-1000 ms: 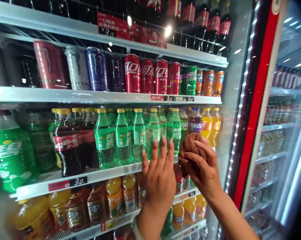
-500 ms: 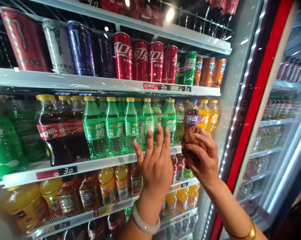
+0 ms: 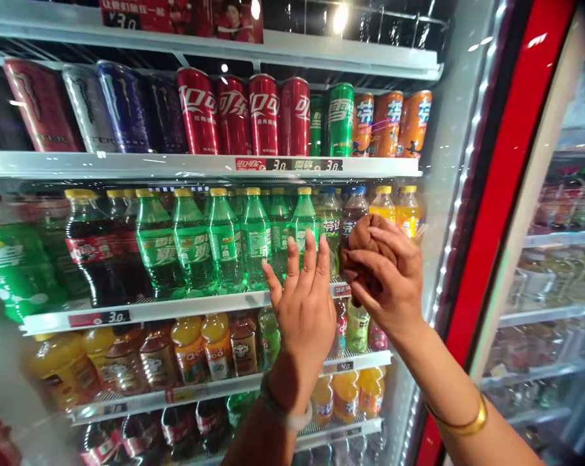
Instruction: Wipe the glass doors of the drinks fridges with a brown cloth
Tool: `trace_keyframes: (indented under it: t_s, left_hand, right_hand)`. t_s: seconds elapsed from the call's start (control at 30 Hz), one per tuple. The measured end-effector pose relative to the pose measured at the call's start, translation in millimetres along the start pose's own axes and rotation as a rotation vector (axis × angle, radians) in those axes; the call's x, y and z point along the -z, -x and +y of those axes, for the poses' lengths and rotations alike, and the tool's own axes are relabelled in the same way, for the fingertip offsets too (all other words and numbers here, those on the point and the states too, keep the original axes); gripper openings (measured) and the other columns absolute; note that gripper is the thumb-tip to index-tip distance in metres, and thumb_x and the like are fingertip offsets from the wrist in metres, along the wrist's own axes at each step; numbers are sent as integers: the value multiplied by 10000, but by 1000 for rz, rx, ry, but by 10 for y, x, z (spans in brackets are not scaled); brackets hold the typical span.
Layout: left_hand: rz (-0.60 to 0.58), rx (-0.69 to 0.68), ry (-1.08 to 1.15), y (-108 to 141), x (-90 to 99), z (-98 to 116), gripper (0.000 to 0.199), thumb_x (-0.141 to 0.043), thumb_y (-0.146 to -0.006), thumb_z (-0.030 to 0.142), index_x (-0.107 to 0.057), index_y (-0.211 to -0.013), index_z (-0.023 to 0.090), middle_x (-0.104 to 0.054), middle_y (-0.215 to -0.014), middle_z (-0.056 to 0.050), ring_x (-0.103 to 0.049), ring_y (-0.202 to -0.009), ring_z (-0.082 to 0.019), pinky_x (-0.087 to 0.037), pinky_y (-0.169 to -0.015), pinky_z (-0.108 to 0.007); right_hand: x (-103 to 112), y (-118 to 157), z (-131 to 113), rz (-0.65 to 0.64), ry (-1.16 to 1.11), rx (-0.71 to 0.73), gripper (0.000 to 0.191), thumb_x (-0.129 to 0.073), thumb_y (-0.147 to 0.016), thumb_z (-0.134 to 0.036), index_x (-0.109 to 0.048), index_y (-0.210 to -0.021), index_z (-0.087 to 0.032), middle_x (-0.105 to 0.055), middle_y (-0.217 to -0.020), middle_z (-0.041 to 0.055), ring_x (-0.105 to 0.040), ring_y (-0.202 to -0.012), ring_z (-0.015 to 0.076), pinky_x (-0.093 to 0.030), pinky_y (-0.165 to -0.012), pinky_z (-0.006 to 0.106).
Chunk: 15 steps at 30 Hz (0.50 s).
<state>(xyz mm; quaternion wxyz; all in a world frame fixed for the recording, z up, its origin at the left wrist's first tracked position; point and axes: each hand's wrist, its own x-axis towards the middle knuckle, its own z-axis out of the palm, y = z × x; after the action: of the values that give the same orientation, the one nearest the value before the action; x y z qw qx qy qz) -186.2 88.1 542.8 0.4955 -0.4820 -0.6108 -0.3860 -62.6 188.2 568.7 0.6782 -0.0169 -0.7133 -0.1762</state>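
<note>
My left hand (image 3: 305, 298) is raised with fingers spread, its back towards me, in front of the green soda bottles (image 3: 227, 243) on the middle shelf. It looks laid against the cooler's glass door, though the contact itself is hard to see. To its right, my right hand (image 3: 394, 278) is closed around a crumpled brown cloth (image 3: 367, 243), held up in front of the purple and orange soda bottles. The fingers bunch the cloth at the glass. A pale bangle (image 3: 287, 411) circles my left wrist and a gold bangle (image 3: 467, 417) my right.
Above are red cola cans (image 3: 263, 116), a green can (image 3: 340, 120) and orange cans (image 3: 416, 123) on a white shelf (image 3: 190, 166). Juice bottles (image 3: 215, 346) stand lower. A red door frame (image 3: 516, 155) runs down the right, with another stocked cooler (image 3: 540, 310) beyond it.
The view has swung a little, so the cans and bottles sit further left. My right hand with the cloth has shifted slightly up and left; my left hand stays spread.
</note>
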Motion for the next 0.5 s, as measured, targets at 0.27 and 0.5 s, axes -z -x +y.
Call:
trace_keyframes:
  t_s: [0.27, 0.5]
  left_hand:
    - [67, 24, 3, -55, -142, 185, 694, -403, -1010, 113, -141, -1645, 207, -215, -1699, -59, -86, -1606, -214, -86, -1334, -512]
    - [-12, -77, 48, -97, -242, 479, 674, -395, -1002, 105, -172, -1637, 154, -285, -1681, -70, -120, -1602, -224, -128, -1329, -543]
  right_hand:
    - [119, 129, 132, -89, -74, 98, 417, -721, -850, -155, -635, -1234, -294, -581, -1378, 61, -458, -1445, 335, -423, -1205, 654]
    - [223, -8, 404, 68, -10, -99, 386, -710, -845, -175, -652, -1208, -295, -527, -1428, 64, -452, -1448, 350, -365, -1229, 672]
